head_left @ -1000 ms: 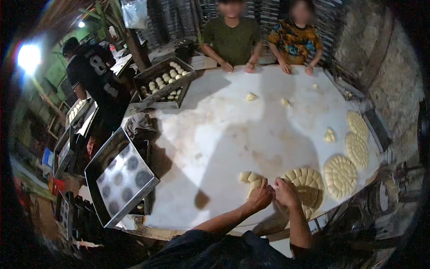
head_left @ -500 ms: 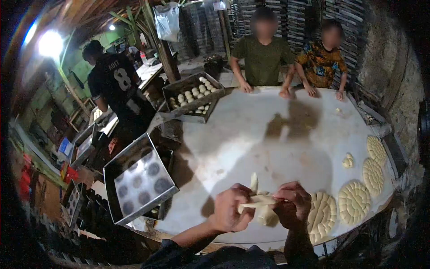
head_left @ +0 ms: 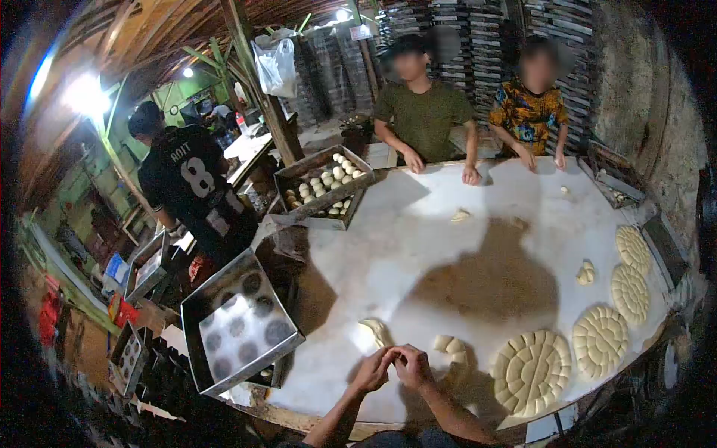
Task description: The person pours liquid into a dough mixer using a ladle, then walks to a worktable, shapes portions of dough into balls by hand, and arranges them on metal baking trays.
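My left hand [head_left: 372,371] and my right hand [head_left: 413,366] meet at the fingertips over the near edge of the table [head_left: 351,257]. Both are closed, with fingers curled; whatever may be between them is hidden. Just beyond my left hand lies a folded strip of pale dough [head_left: 375,331]. A curved, segmented piece of dough [head_left: 451,348] rests to the right of my right hand. Further right is a large round of dough pieces laid in rings [head_left: 532,373], with another such round [head_left: 600,342] beside it.
More ringed dough rounds [head_left: 632,250] line the right edge, near a small dough lump [head_left: 586,272]. A dough scrap [head_left: 461,215] lies mid-table. Left stand a metal tray [head_left: 239,328] and a box of dough balls [head_left: 326,179]. Two people [head_left: 424,119] lean at the far edge; another [head_left: 190,175] faces away.
My hands have come together and lowered; the dough strip stretched between them no longer shows there. A dough scrap now lies mid-table. The people opposite have shifted, and my view has tilted up slightly.
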Motion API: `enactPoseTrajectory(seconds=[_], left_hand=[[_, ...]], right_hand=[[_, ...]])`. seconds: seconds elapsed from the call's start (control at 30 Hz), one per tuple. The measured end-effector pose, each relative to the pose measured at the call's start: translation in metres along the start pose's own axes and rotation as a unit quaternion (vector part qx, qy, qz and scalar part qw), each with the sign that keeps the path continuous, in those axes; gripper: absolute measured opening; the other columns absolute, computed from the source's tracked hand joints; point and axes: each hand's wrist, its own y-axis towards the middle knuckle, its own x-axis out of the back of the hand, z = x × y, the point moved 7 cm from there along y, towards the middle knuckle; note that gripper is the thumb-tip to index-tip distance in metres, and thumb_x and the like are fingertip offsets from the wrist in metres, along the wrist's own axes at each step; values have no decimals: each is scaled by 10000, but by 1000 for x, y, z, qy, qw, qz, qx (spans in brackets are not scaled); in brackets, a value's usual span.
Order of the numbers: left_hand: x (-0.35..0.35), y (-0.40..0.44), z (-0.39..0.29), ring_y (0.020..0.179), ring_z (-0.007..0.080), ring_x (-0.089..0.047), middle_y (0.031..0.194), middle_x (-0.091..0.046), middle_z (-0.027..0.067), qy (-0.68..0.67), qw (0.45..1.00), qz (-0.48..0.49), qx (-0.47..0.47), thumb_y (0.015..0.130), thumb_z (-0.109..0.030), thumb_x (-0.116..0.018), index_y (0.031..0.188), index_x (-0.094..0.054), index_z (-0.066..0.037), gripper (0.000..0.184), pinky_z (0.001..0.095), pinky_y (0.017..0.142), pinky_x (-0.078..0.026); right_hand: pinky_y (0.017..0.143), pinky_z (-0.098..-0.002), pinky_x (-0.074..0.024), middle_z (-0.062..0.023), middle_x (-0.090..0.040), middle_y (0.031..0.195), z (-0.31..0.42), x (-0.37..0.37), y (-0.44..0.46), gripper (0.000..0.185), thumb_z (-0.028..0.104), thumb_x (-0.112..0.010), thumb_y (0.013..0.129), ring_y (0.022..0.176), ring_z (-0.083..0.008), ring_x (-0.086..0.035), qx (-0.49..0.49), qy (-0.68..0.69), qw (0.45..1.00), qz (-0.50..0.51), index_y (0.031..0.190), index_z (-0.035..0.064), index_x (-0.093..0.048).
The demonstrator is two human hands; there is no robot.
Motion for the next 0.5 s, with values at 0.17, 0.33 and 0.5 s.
enactPoseTrajectory(seconds=[0.17,0.33,0.5], left_hand=[[-10,10,-2,951,364,-609,999,-623,225,41,998,-39,-38,940,-194,-471,1130,-553,-9,278,395,807,-484],[-2,17,-61,872,375,-607,1022,-588,202,92,970,-65,-213,880,-47,-498,1146,-549,-15,272,398,769,-487],[-6,30,-27,826,406,-573,932,-599,219,181,974,-34,-130,879,-85,-494,1007,-559,3,168,408,723,-473]], right_hand=[[553,-280,-462,-46,-641,782,-32,18,6,264,265,-566,933,664,-119,-596,-225,150,961,49,906,5,-599],[455,-303,-405,-13,-531,574,-37,4,1,370,360,-467,966,492,-124,-524,-140,103,983,54,831,34,-578],[501,-406,-392,-159,-506,574,11,27,23,302,216,-532,921,529,-383,-495,-14,-65,995,-79,695,17,-507]])
